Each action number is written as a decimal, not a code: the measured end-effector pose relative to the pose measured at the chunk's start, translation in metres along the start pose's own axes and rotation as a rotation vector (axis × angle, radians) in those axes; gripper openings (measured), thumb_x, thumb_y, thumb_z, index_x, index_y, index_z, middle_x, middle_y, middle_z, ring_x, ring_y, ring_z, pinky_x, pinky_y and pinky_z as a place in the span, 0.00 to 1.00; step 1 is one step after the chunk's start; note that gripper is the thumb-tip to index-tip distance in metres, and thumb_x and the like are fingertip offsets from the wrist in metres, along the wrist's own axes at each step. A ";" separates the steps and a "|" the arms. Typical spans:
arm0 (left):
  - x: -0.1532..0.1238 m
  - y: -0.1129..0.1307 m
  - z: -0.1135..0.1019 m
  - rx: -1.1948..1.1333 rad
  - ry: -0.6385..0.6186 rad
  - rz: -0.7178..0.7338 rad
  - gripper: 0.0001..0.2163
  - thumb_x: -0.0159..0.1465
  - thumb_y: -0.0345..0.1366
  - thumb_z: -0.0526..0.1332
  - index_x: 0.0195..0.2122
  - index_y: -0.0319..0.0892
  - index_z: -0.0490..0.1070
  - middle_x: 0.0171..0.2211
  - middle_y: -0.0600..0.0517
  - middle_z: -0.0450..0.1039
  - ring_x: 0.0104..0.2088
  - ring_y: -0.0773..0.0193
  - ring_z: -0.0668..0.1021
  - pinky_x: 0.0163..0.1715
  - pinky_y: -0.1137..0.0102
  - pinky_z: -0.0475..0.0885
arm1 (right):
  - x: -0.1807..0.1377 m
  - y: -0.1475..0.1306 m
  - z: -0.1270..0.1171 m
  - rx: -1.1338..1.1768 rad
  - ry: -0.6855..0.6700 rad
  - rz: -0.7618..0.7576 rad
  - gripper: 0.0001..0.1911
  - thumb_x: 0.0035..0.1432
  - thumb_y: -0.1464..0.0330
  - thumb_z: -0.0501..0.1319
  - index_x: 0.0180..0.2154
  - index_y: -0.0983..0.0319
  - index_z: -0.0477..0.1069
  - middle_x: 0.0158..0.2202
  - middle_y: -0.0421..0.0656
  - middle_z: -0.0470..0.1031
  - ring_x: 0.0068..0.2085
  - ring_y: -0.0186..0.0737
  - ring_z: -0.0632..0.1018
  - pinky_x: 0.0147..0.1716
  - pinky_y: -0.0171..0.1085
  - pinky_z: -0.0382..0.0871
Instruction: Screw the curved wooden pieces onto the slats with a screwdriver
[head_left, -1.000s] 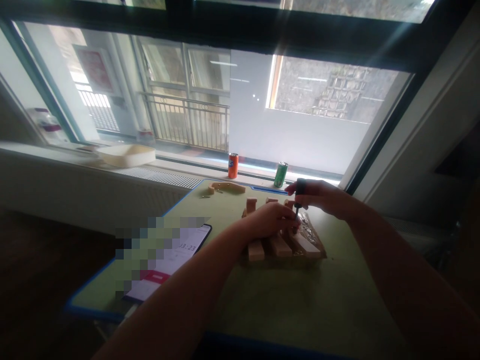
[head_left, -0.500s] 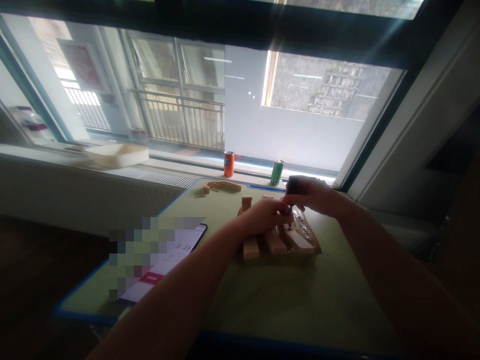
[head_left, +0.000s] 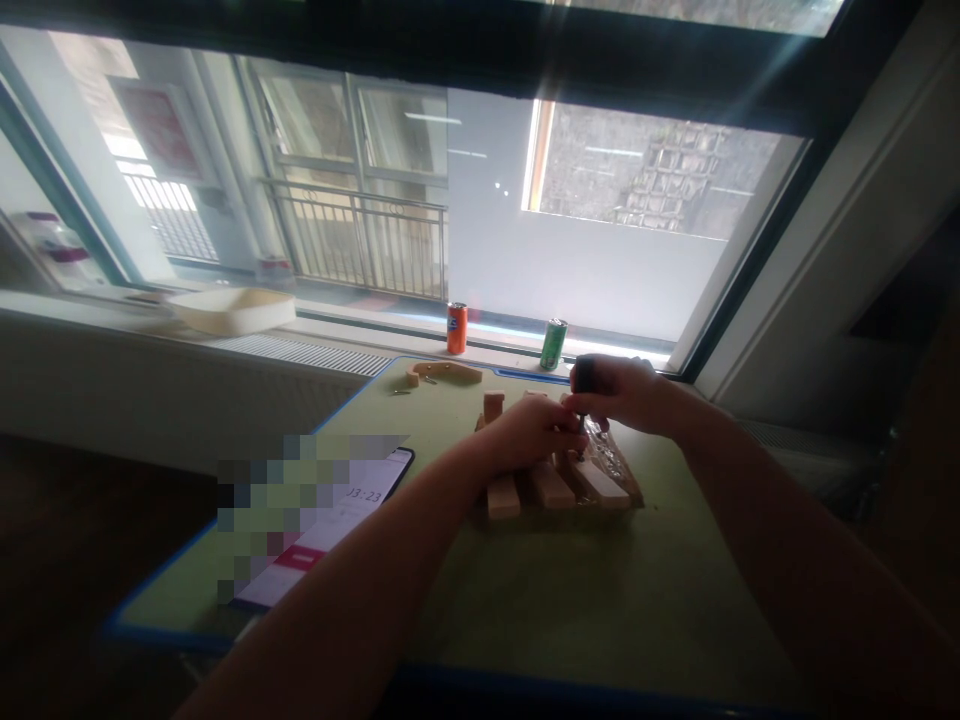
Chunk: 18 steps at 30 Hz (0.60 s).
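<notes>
A small wooden slatted assembly (head_left: 555,488) lies on the green table (head_left: 525,600), with a clear plastic bag (head_left: 619,462) at its right side. My left hand (head_left: 529,433) rests on top of the wooden pieces, fingers curled and pinched at a point near the middle. My right hand (head_left: 619,392) is closed round the black handle of a screwdriver (head_left: 583,378), held upright with its tip down on the assembly just beside my left fingertips.
A phone (head_left: 330,525) lies at the table's left. A curved wooden piece (head_left: 442,373) and loose screws lie at the far edge. An orange can (head_left: 457,328) and a green can (head_left: 553,345) stand on the windowsill, with a cream tray (head_left: 232,309) further left.
My right hand has lowered the screwdriver slightly toward the wood. The view has shifted a little; the left hand stays on the assembly.
</notes>
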<state>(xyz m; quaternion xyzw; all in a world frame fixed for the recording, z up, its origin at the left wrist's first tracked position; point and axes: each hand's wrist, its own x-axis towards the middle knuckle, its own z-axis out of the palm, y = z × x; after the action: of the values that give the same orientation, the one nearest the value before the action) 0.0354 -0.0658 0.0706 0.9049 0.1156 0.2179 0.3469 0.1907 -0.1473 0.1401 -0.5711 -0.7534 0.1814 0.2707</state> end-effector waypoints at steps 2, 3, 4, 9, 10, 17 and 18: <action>0.000 0.001 0.000 0.006 0.002 0.002 0.10 0.58 0.40 0.59 0.34 0.40 0.75 0.29 0.53 0.73 0.30 0.68 0.73 0.31 0.73 0.66 | 0.000 0.001 -0.001 0.032 -0.002 0.016 0.12 0.50 0.59 0.61 0.31 0.61 0.66 0.23 0.38 0.71 0.23 0.34 0.73 0.22 0.34 0.66; 0.000 0.001 0.000 0.011 0.005 0.004 0.10 0.58 0.40 0.59 0.33 0.40 0.75 0.28 0.53 0.73 0.30 0.67 0.73 0.31 0.74 0.65 | 0.000 0.001 -0.002 0.061 -0.010 0.024 0.12 0.49 0.59 0.62 0.31 0.61 0.67 0.23 0.38 0.71 0.24 0.34 0.73 0.22 0.34 0.66; 0.000 0.001 0.000 0.020 0.011 0.007 0.10 0.57 0.40 0.59 0.33 0.40 0.75 0.28 0.53 0.73 0.30 0.67 0.73 0.30 0.74 0.65 | 0.000 0.002 -0.003 0.097 -0.022 0.033 0.13 0.49 0.59 0.62 0.33 0.61 0.67 0.24 0.38 0.72 0.24 0.34 0.73 0.23 0.35 0.67; -0.001 0.003 -0.001 0.032 -0.006 0.040 0.12 0.59 0.42 0.58 0.34 0.40 0.75 0.29 0.53 0.74 0.28 0.69 0.72 0.29 0.74 0.63 | -0.001 0.006 -0.011 0.318 -0.036 0.003 0.19 0.50 0.61 0.62 0.44 0.61 0.69 0.38 0.45 0.76 0.36 0.39 0.76 0.30 0.37 0.67; -0.002 0.004 -0.002 0.023 -0.015 0.040 0.12 0.59 0.42 0.58 0.34 0.40 0.75 0.29 0.52 0.74 0.28 0.69 0.72 0.29 0.74 0.63 | -0.001 0.007 -0.012 0.344 -0.029 -0.013 0.18 0.50 0.62 0.62 0.43 0.62 0.70 0.38 0.45 0.76 0.37 0.39 0.76 0.31 0.37 0.67; -0.004 0.008 -0.001 -0.060 -0.029 -0.030 0.13 0.58 0.43 0.58 0.37 0.40 0.74 0.30 0.52 0.73 0.27 0.69 0.72 0.28 0.73 0.64 | 0.001 0.005 -0.008 0.162 0.092 0.057 0.13 0.44 0.63 0.66 0.31 0.61 0.67 0.26 0.38 0.70 0.28 0.34 0.72 0.25 0.35 0.66; -0.004 0.008 0.000 -0.089 -0.011 -0.040 0.13 0.57 0.43 0.60 0.37 0.40 0.74 0.31 0.52 0.73 0.29 0.69 0.72 0.28 0.73 0.65 | 0.001 0.004 -0.007 0.111 0.104 0.070 0.14 0.43 0.62 0.66 0.30 0.61 0.66 0.26 0.38 0.69 0.27 0.34 0.71 0.24 0.35 0.65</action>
<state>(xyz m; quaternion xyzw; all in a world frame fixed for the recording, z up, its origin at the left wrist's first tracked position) 0.0320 -0.0730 0.0743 0.8874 0.1217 0.2107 0.3915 0.1981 -0.1459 0.1435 -0.5897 -0.7067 0.2026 0.3342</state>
